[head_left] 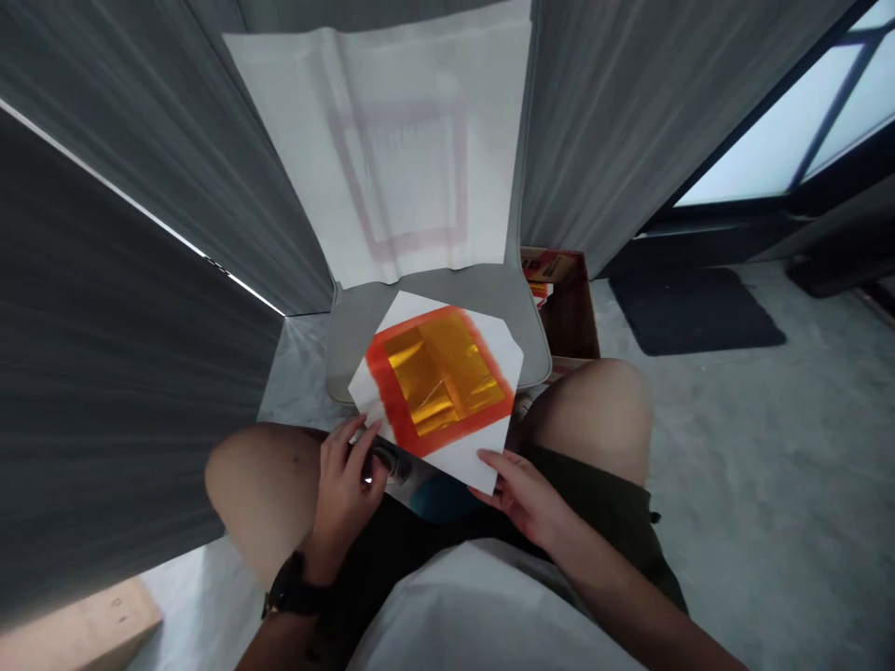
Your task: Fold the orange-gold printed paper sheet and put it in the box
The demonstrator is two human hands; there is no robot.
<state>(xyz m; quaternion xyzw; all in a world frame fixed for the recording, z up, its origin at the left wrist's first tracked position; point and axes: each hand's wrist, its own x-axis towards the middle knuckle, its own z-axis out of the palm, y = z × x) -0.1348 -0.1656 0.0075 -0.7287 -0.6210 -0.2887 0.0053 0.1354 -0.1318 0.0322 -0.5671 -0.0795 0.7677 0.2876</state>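
Observation:
A white square sheet of joss paper (437, 377) with an orange-red border and a shiny gold foil middle is held above my lap, tilted cornerwise. My left hand (348, 475) has its fingers curled over the lower left edge, and the thumb sits lower, with a gap between it and the index finger. At the bottom right corner my right hand (526, 494) pinches the paper, thumb on top and fingers partly hidden beneath. The sheet's right corner looks cut off or folded under; which one, I cannot tell.
Right in front is a grey chair (538, 349) with a large white sheet (294, 121) draped on its backrest. Beside it is an open cardboard box (577, 317). Grey curtains (601, 121) hang behind. A dark mat (699, 312) lies on the floor; a wooden block (84, 624) is lower left.

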